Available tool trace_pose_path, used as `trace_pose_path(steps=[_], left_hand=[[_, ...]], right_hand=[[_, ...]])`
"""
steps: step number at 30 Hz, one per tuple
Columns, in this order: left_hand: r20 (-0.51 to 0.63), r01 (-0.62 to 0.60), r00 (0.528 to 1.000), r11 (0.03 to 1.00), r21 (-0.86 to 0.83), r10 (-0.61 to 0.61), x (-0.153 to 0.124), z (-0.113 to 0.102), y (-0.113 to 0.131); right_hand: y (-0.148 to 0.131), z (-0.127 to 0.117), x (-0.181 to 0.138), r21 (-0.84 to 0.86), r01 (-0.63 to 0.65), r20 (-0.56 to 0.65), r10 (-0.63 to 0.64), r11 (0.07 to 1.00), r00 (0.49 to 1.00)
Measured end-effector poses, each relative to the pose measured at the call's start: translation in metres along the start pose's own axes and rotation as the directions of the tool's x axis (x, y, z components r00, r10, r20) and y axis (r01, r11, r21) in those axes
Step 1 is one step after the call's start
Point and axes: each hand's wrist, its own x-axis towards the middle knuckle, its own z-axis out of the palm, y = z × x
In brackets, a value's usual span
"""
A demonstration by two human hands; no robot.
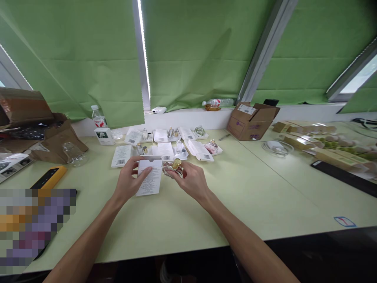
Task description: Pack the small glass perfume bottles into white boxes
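My left hand (129, 177) grips a white printed box (150, 179) by its sides, held upright above the table with small text facing me. In my right hand (194, 179) is a perfume bottle (169, 167) with a gold cap, tilted just right of the box. Its lower part is partly hidden behind my fingers. Beyond my hands, several small perfume bottles lie on flattened white boxes in two rows, among them a round pinkish bottle (211, 147) and a round greenish bottle (199, 131). Another white box with a barcode (121, 156) lies left of my left hand.
An open cardboard box (250, 122) stands at the back right, near a coiled white cable (277, 147). To the left are a torn carton (55, 137), a clear plastic cup (73, 154) and a yellow-black device (50, 177). A black bar (343, 177) lies far right.
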Motion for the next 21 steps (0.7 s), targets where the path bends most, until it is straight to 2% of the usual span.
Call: trace_pose_path(steps=[5, 10, 21], left_hand=[[-0.036, -0.182, 0.981, 0.974, 0.133, 0.188, 0.001, 0.0, -0.006], [0.005, -0.314, 0.946, 0.917, 0.246, 0.323, 0.002, 0.0, -0.011], [0.069, -0.421, 0.906, 0.869, 0.261, 0.419, 0.001, 0.003, -0.016]], right_hand=[[-0.001, 0.0, 0.001, -0.005, 0.0, -0.084, 0.0, 1.0, 0.996], [-0.001, 0.0, 0.0, 0.027, 0.043, -0.153, -0.038, 0.999, 0.987], [-0.006, -0.007, 0.003, 0.159, 0.213, -0.325, -0.153, 0.964, 0.933]])
